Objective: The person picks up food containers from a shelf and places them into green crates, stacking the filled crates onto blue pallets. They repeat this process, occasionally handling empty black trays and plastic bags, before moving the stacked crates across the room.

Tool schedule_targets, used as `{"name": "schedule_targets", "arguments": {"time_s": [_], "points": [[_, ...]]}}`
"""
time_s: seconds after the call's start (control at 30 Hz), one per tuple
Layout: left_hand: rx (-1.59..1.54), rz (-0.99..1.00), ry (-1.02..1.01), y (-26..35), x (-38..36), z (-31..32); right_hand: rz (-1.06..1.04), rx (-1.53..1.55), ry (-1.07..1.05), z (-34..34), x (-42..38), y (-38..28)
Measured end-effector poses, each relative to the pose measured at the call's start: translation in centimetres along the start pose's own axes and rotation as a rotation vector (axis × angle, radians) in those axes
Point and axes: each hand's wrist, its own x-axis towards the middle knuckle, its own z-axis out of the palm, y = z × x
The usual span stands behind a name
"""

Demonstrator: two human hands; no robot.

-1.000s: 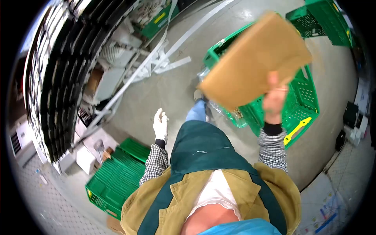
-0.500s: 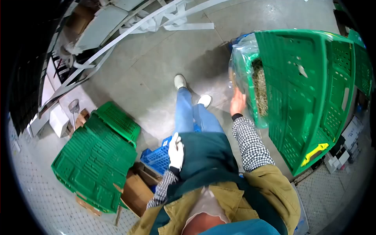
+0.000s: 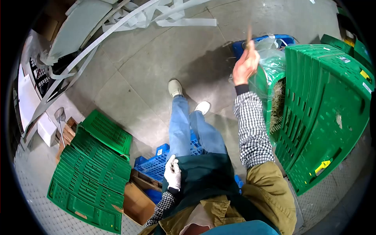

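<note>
Brown card point(image 3: 249, 33), blurry, is pinched in the right hand point(image 3: 246, 66) near a green crate point(image 3: 269, 105) of straw point(image 3: 277, 100); left hand point(image 3: 172, 174) curls, hold unclear.

The thin brown piece point(image 3: 249, 33) at the fingertips of the right hand point(image 3: 246, 66) is blurred, and I cannot tell its material. Whether the gloved left hand point(image 3: 172, 175) holds something, I also cannot see, since its fingers are curled inward. The straw point(image 3: 277, 103) is partly hidden behind the large green crate point(image 3: 329, 117), whose white label point(image 3: 367, 87) is too small for reading. Clear plastic film point(image 3: 270, 55) covers one part of the blue bin point(image 3: 238, 51). The person's legs point(image 3: 179, 125) hide a portion of the blue pallet crate point(image 3: 154, 166). The white strips point(image 3: 186, 22) are cut off by the upper edge.
</note>
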Motion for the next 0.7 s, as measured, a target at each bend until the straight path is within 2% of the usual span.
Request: {"name": "schedule_targets", "arguments": {"time_s": [0.07, 0.1, 0.2, 0.23, 0.27, 0.33, 0.37, 0.4, 0.47, 0.5, 0.57, 0.6, 0.7], "points": [[0.019, 0.01, -0.006, -0.1, 0.3, -0.3, 0.071, -0.107, 0.111, 1.9, 3.5, 1.5], [0.066, 0.086, 0.034, -1.2, 0.8, -0.3, 0.184, -0.174, 0.12, 3.2, 4.4, 2.6], [0.121, 0.056, 0.03, -0.7, 1.9, -1.1, 0.471, -0.451, 0.137, 7.6, 5.2, 6.4], [0.17, -0.025, 0.032, 0.8, 2.2, -1.4, 0.643, -0.432, 0.07, 9.4, 4.9, 8.7], [0.088, 0.06, 0.076, 0.8, 2.7, -1.4, 0.608, -0.465, 0.204, 10.5, 4.6, 10.0], [0.052, 0.027, 0.097, 1.8, 3.7, -2.1, 0.907, -0.484, 0.221, 12.5, 5.5, 12.8], [0.081, 0.174, 0.124, 2.5, 4.3, -2.1, 0.961, -0.505, 0.171, 12.6, 6.5, 12.4], [0.106, 0.227, 0.167, 2.8, 4.6, -2.2, 1.012, -0.526, 0.119, 12.6, 7.6, 11.9], [0.24, 0.297, 0.217, 3.4, 6.0, -2.4, 1.034, -0.645, 0.352, 16.9, 8.2, 18.0], [0.222, 0.351, 0.259, 3.6, 6.7, -2.2, 1.016, -0.582, 0.23, 18.0, 8.0, 21.0], [0.246, 0.338, 0.256, 3.4, 7.6, -2.4, 0.514, -0.814, 0.142, 19.0, 7.6, 21.9], [0.262, 0.347, 0.242, 3.5, 7.8, -2.6, 0.476, -0.768, 0.146, 16.7, 9.2, 17.3], [0.27, 0.356, 0.224, 5.0, 8.5, -2.4, 1.101, -0.716, 0.358, 19.6, 6.2, 27.1]]}}
